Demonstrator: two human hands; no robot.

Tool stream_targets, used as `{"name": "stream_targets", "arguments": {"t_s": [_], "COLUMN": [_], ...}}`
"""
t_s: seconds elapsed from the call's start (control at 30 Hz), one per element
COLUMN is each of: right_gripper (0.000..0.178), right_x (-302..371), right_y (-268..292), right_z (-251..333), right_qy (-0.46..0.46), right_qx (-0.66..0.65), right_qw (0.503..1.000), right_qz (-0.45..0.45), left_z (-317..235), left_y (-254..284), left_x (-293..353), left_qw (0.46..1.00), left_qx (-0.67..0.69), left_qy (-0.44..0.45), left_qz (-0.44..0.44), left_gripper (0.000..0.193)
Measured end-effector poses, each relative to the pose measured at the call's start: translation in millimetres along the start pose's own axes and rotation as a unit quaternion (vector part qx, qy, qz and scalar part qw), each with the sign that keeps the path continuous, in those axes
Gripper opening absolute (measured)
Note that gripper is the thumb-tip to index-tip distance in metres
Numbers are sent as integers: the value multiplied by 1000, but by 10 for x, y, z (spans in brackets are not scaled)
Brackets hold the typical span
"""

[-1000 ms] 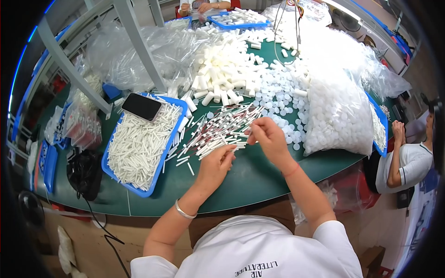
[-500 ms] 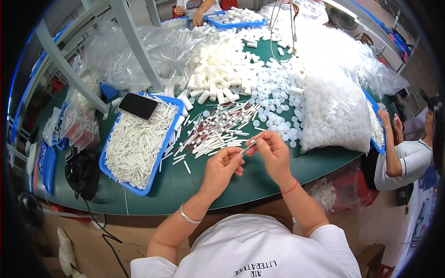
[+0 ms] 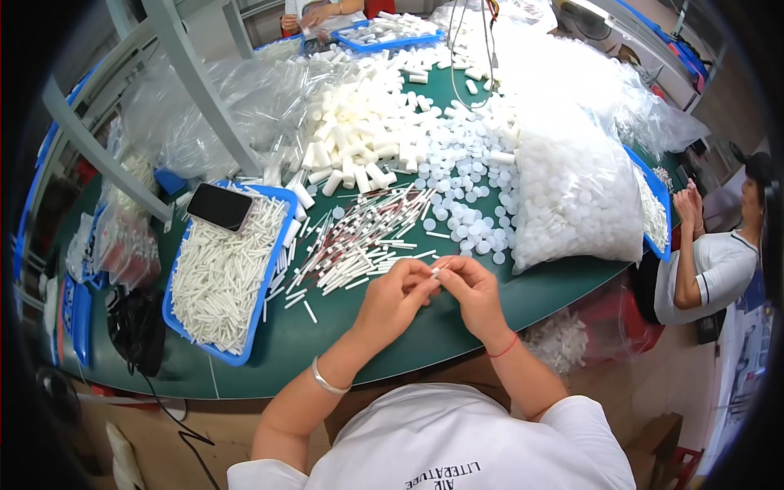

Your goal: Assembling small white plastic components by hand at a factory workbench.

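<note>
My left hand and my right hand meet fingertip to fingertip above the near edge of the green table. Both are closed in a pinch on a small white stick, mostly covered by the fingers. Just beyond them lies a loose pile of thin white sticks, some with dark red parts. To the left, a blue tray is heaped with short white sticks, and a black phone rests on its far end.
Thick white cylinders and translucent round pieces lie farther back. A full clear bag stands at right. Metal posts rise at left, and a cable hangs at the back. Co-workers sit at right and at the far side.
My hands have drawn closer together, covering most of the stick that stretched between them. The view has shifted a little, so the table's contents sit farther left.
</note>
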State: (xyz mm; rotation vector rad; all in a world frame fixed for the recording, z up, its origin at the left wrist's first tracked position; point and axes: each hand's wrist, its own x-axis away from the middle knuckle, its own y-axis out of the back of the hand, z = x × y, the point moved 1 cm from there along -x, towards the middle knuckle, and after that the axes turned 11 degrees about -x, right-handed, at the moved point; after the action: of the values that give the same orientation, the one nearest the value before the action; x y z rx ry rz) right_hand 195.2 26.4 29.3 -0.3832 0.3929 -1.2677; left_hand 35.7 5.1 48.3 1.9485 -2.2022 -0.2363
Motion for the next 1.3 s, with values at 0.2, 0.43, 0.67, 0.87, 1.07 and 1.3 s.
{"name": "stream_targets", "arguments": {"t_s": [0.2,0.43,0.67,0.87,1.07,1.3], "right_gripper": [11,18,14,15,16,9], "right_x": [-96,-119,-112,-65,8,-2], "right_y": [254,396,272,170,69,9], "right_z": [215,256,255,310,439,479], "right_qy": [-2,-19,134,205,222,234], "right_qx": [-28,82,260,366,428,435], "right_qw": [997,993,953,906,876,868], "right_qz": [-74,-87,-78,-53,-21,61], "left_z": [287,161,-38,-9,-43,-20], "left_y": [-27,-71,-5,44,73,118], "left_x": [-858,-994,-554,-359,-245,-232], "left_qw": [869,901,999,996,976,991], "left_qx": [-421,-381,28,78,-132,-70], "left_qy": [-216,-184,19,-41,-158,-113], "left_qz": [-143,-95,16,-21,-64,33], "left_gripper": [24,26,36,33,33,28]}}
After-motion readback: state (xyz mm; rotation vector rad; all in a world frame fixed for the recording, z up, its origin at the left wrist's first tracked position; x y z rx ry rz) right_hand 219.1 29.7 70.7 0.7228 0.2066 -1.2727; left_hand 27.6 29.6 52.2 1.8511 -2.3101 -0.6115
